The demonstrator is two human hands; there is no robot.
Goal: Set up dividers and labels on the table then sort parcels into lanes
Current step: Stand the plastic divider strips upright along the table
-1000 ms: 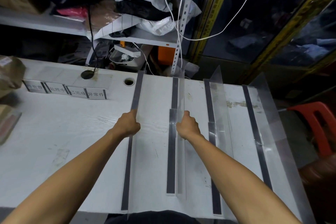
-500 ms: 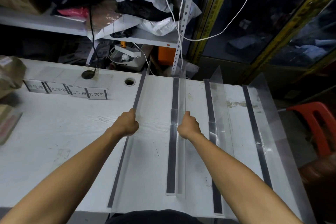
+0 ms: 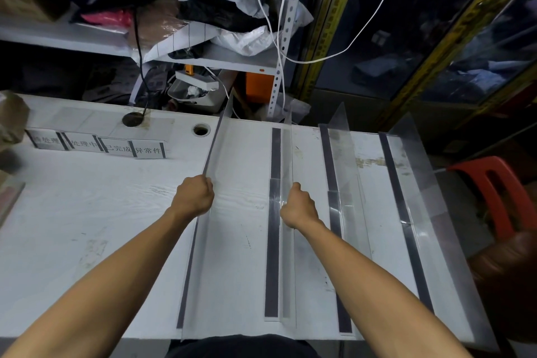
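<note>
Both hands hold clear dividers upright on the white tabletop (image 3: 87, 212).

The left hand (image 3: 193, 197) has its grip clamped on the top edge of the leftmost divider (image 3: 216, 145), which leans off vertical; the right hand (image 3: 297, 208) has its grip clamped on the second divider (image 3: 286, 154), standing beside its dark base strip. Two more dividers (image 3: 341, 160) stand further right, well apart. Four small labels (image 3: 98, 144) stand in a row near the tabletop's far left, and a brown parcel (image 3: 11, 116) sits at the left edge.
</note>
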